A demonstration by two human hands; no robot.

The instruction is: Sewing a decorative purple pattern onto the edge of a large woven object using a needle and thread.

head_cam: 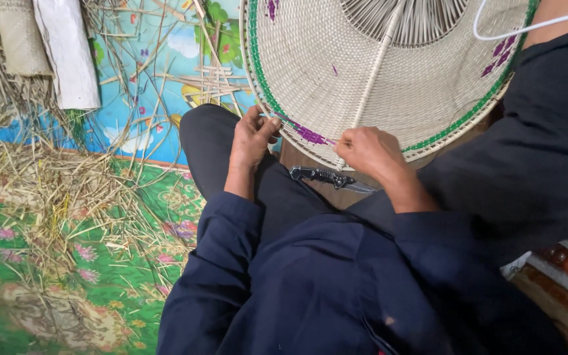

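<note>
The woven fan (363, 72) lay tilted across the person's lap, a big round piece of pale basketwork with a green band just inside its edge and purple patches on it, a central rib running down toward the near rim. Both forearms came forward out of dark blue sleeves, bent at the wrists, meeting the fan at its near edge. The left hand (252, 139) was at the rim on the left, fingers curled over the edge and the thumb pressed against it, holding the weave. The right hand (371, 152) sat just beside the foot of the rib, closed in a loose fist, fingertips pinched on a thin purple strip (310, 135) that ran along the rim between the two hands. How tight that pinch was, I could not tell.

Just below the hands, a folding knife (329, 177) with a dark handle rested on the lap, touching neither hand. A white cord (527, 26) crossed the upper right. To the left, loose dry straw (67, 190) was heaped over a patterned floor mat (100, 289), green with pink flowers near and blue farther off. A folded white cloth (67, 52) lay at the top left, well apart.
</note>
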